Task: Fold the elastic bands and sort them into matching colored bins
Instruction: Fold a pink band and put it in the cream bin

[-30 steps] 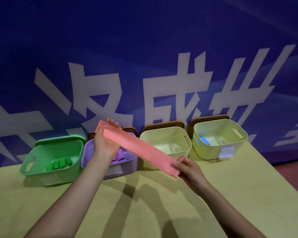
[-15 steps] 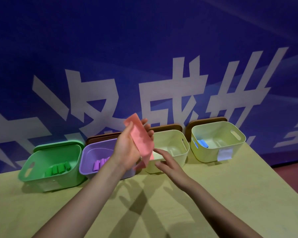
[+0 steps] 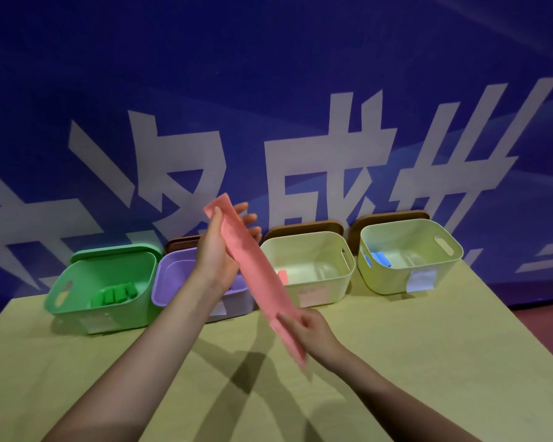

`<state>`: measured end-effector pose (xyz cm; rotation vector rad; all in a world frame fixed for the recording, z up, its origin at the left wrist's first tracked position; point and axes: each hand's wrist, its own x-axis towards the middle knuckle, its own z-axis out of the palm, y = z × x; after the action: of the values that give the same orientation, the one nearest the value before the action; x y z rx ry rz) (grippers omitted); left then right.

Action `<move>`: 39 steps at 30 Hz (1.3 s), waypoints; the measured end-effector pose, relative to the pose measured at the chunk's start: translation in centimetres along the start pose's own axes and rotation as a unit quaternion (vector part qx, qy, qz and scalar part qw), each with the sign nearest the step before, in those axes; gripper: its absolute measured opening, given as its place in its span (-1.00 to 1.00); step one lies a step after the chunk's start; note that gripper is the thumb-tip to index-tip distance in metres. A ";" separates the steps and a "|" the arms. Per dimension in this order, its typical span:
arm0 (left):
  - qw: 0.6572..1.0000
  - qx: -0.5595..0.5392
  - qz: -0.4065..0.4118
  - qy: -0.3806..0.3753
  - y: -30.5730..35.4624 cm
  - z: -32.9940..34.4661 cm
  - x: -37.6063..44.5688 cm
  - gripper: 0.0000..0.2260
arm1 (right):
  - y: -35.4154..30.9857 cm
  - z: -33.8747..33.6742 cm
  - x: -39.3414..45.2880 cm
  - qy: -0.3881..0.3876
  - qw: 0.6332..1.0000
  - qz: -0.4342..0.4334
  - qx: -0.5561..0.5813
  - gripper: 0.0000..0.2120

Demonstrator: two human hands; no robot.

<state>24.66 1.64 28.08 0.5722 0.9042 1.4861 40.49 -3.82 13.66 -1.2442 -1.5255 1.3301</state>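
Observation:
A long pink elastic band (image 3: 259, 275) is stretched out in the air, slanting from upper left down to lower right. My left hand (image 3: 219, 250) pinches its upper end with thumb against fingers. My right hand (image 3: 310, 330) grips its lower end just above the table. Behind stand four bins: a green bin (image 3: 77, 301) with green folded bands, a purple bin (image 3: 170, 282) partly hidden by my left arm, a pale bin (image 3: 332, 272) with a pink folded piece (image 3: 283, 277), and a pale bin (image 3: 428, 256) with a blue piece (image 3: 380, 259).
The bins line the far edge of a yellow-green table (image 3: 428, 362) against a blue banner wall (image 3: 268, 90). Brown lids (image 3: 304, 226) lean behind the bins. The table's right edge drops to a reddish floor (image 3: 549, 317).
The band was stretched flat, then gathered short in my left hand while my right hand let go. Now both hands hold it stretched again, steeper, with the right hand lower.

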 end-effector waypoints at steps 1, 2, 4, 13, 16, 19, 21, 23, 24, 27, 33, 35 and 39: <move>1.000 0.007 0.011 0.016 0.0 0.2 0.3 -0.62 | 0.5 -0.2 -0.3 -0.023 1.000 0.002 -0.017 -0.59; 0.999 0.013 0.019 0.036 -0.1 0.6 0.7 -0.62 | 0.9 -0.5 -0.6 -0.047 0.999 0.012 -0.018 -0.62; 0.994 0.034 0.033 0.094 -0.2 1.3 1.3 -0.60 | 1.7 -1.0 -1.2 -0.078 0.996 0.035 -0.013 -0.66; 0.994 0.097 -0.057 -0.004 -2.3 1.7 -2.4 -0.60 | 1.7 -3.4 -0.3 -0.035 0.993 0.012 -0.113 -0.78; 0.984 0.154 -0.083 -0.008 -3.4 1.4 -3.5 -0.60 | -1.5 -4.0 0.2 0.036 0.998 -0.034 -0.032 -0.86; 0.964 0.248 -0.085 -0.035 -4.1 1.4 -4.6 -0.59 | -5.5 -4.4 0.4 0.070 0.993 -0.093 0.026 -0.82; 0.959 0.269 -0.086 -0.036 -4.6 1.6 -5.1 -0.61 | -7.7 -4.6 0.4 0.064 0.989 -0.131 0.018 -0.83; 0.956 0.282 -0.069 -0.043 -5.0 1.5 -5.4 -0.63 | -8.9 -4.7 0.5 0.057 0.985 -0.159 -0.023 -0.85; 0.951 0.296 -0.064 -0.056 -5.1 1.3 -5.4 -0.62 | -9.3 -4.7 0.7 0.063 0.983 -0.167 -0.040 -0.86; 0.943 0.312 -0.059 -0.098 -5.3 0.8 -5.5 -0.59 | -9.8 -4.8 0.9 0.079 0.983 -0.161 -0.047 -0.91; 0.946 0.286 -0.082 -0.128 -5.1 0.9 -5.5 -0.62 | -10.0 -5.2 1.0 0.072 0.985 -0.150 -0.049 -0.92; 0.952 0.243 -0.114 -0.148 -5.0 1.1 -5.4 -0.62 | -10.1 -5.4 1.2 0.087 0.985 -0.147 -0.019 -0.84; 0.956 0.219 -0.119 -0.157 -4.9 1.4 -5.3 -0.67 | -10.5 -5.9 1.4 0.115 0.981 -0.157 -0.004 -0.83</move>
<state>29.38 -3.47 25.78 0.9593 1.0140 0.9429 43.75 -0.84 24.92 -1.0674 -1.4892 0.9435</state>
